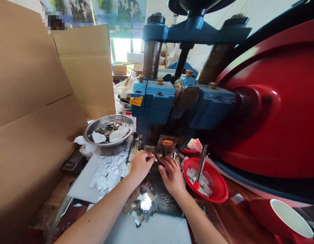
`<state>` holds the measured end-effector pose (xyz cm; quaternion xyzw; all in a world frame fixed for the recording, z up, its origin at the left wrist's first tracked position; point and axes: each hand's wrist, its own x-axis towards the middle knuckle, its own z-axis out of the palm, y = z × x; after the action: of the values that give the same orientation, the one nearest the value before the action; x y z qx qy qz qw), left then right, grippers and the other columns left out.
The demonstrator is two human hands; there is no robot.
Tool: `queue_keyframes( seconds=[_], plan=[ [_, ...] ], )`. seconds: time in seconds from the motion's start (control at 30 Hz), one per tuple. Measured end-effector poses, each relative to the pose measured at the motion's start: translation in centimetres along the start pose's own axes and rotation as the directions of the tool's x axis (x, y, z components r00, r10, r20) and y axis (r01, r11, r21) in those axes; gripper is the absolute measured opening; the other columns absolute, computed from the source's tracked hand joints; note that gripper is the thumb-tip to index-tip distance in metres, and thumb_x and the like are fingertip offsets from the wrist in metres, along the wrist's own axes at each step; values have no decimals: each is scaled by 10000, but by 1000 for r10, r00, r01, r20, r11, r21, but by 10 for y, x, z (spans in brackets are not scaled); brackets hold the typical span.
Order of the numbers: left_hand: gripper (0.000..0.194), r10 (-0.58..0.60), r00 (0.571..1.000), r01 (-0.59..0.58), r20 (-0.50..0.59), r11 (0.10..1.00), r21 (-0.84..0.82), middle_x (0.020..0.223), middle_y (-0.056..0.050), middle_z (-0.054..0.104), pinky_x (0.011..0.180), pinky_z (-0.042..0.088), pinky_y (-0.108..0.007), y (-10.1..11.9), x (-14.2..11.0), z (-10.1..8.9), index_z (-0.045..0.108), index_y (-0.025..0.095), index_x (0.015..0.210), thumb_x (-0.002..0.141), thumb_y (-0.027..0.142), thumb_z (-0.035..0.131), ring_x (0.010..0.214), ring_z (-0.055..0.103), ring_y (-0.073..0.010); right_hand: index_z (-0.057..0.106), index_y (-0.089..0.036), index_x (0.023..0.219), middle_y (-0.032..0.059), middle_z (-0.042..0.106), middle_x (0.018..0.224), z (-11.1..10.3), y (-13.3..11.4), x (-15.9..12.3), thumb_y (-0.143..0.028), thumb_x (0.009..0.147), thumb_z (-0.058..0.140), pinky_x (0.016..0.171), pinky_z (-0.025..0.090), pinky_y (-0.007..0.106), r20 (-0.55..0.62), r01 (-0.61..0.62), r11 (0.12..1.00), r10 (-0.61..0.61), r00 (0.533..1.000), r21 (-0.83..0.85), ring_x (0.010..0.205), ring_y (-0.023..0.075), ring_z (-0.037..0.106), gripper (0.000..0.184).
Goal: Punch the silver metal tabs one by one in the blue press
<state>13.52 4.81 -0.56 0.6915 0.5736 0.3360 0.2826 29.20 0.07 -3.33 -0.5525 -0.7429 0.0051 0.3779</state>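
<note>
From where I stand, the left grip (141, 166) has thumb and forefinger pinched together right under the head of the blue press (153, 105); whether a piece sits between them is too small to tell. The right grip (173, 176) reaches in beside it, fingers stretched out and thumb apart, and I can't tell if it holds anything. Loose metal pieces (145, 201) lie between the forearms, shiny ones among them. Over on the left, pale flat plates (108, 171) are heaped, with a steel bowl (104, 121) of more bits behind. To the right, a red basket (224, 186) holds pale pieces, and a red mug (263, 213) is on the worktop (228, 220) below the big red wheel (286, 118)
</note>
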Motion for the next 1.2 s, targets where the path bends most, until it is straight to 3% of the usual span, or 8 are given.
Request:
queue_keyframes(
  seconds=[0.3,0.53,0.67,0.77,0.87,0.93,1.03,1.2],
  plan=[
    [128,20,999,-19,-25,998,52,919,-29,661,895,419,-379,-5,1,6,720,246,853,760,267,634,936,570,-224,636,-282,1100,50,634,1116,-6,-5,0,-388,894,478,1029,285,547,55,32,969,-19,998,-244,1154,265,474,280],
    [141,37,999,-38,4,998,46,931,-35,650,903,419,-370,-5,3,7,713,230,852,767,215,602,933,568,-216,640,-283,1083,46,647,1104,-8,-11,3,-388,884,503,1046,228,574,83,61,957,-38,996,-285,1163,283,464,263],
    [129,44,999,-44,-1,998,44,943,-32,646,925,407,-374,-3,5,6,707,230,846,754,204,620,956,564,-220,632,-260,1084,64,637,1120,-7,-7,3,-389,890,477,1012,314,538,22,-20,991,23,999,-134,1140,272,494,280],
    [117,47,999,-46,-28,999,23,964,-31,642,929,407,-372,-3,4,1,694,223,862,772,232,621,974,564,-216,627,-221,1041,85,660,1043,-12,1,-9,-397,895,435,920,434,452,-59,-204,972,211,976,116,1028,246,572,299],
    [116,45,996,-46,-77,999,-11,966,-28,645,914,418,-368,-9,0,-8,671,216,880,789,232,602,969,570,-210,613,-216,1046,79,693,925,-25,7,-36,-441,909,377,817,502,398,-55,-466,781,533,844,416,903,235,637,354],
    [120,52,994,-56,-100,998,-32,967,-28,645,898,429,-364,-15,-6,-16,661,217,891,799,230,585,962,573,-208,591,-217,1118,87,699,951,-36,8,-54,-471,928,290,795,520,393,-12,-527,647,638,770,552,902,238,653,437],
    [128,74,991,-79,-110,996,-47,982,-28,636,890,435,-368,-26,-20,-30,656,226,896,814,243,559,974,569,-212,577,-226,1174,95,683,1051,-48,7,-71,-493,934,214,841,511,411,11,-511,592,647,763,624,962,244,642,510],
    [150,83,996,-84,28,996,33,944,-28,637,874,428,-369,-38,-51,-58,653,233,863,837,251,507,954,565,-220,568,-203,1192,107,653,1131,-42,13,-72,-545,887,376,917,461,436,-134,-485,714,620,773,505,1101,273,573,497]
  ],
)
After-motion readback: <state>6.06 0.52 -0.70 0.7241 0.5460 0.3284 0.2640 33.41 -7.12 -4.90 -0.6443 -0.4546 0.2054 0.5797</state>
